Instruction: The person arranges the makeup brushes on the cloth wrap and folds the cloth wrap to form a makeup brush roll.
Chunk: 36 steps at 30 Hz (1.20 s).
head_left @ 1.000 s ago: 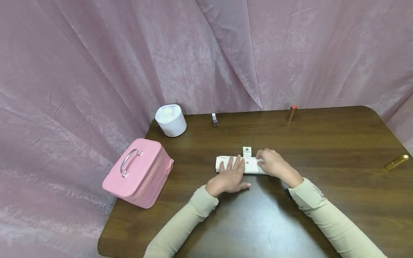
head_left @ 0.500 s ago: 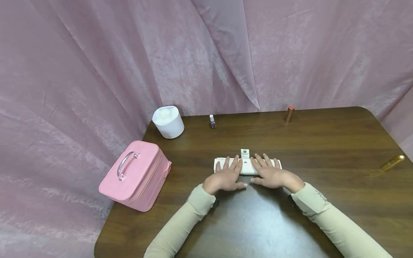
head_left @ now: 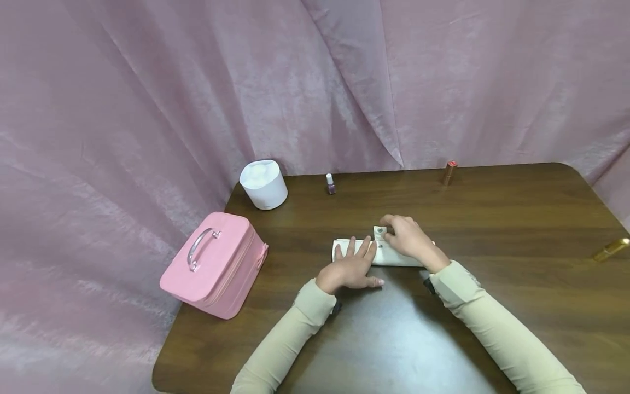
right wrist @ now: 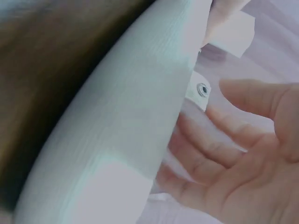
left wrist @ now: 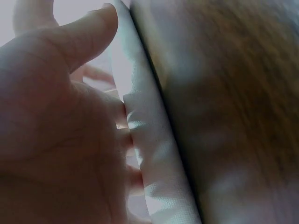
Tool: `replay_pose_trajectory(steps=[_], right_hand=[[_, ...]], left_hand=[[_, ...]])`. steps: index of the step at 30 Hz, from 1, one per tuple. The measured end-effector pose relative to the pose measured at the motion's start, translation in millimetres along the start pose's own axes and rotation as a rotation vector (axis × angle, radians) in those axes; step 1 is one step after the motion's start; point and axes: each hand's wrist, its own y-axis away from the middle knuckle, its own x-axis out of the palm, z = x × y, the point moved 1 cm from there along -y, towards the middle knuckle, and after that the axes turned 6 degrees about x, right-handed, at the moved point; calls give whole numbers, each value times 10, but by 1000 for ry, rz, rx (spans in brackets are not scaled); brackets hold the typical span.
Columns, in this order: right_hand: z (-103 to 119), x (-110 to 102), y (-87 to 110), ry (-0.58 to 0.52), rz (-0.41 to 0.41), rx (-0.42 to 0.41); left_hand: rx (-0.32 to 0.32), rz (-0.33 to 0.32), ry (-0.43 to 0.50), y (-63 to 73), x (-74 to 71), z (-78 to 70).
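Note:
A white folded fabric pouch (head_left: 398,259) lies on the wooden table, its short strap (head_left: 378,232) with a metal snap standing out from the far edge. My left hand (head_left: 350,271) presses on the pouch's left part with fingers spread and straight, thumb out toward the near side. Over the right part hovers my right hand (head_left: 409,236), its thumb and fingers reaching to either side of the strap. In the right wrist view a gap shows between the thumb and the strap's snap (right wrist: 202,90). The left wrist view has my left fingers lying across the pouch's rolled edge (left wrist: 145,126).
A pink case (head_left: 211,262) with a silver handle stands at the left. Along the back are a white round container (head_left: 266,189), a small nail polish bottle (head_left: 331,185) and a copper tube (head_left: 449,173). A gold tube (head_left: 610,249) lies near the right edge.
My right hand first worked at the pouch's right part, then lay flat on it, and has now lifted and moved left and away to the strap. My left hand keeps pressing.

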Motion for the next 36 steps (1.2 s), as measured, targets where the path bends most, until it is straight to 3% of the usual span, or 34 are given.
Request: replay_pose_trajectory(steps=[8,17,36], right_hand=[[-91,34,-66,-50,-93,2],[-149,65,-22,-75,-85,-51],[-69,178,99,68,-133,-199]], left_hand=[[21,13,25,-66,6,-16],[49,17,40,-46,-5,64],[58,23,68,-56,-78,171]])
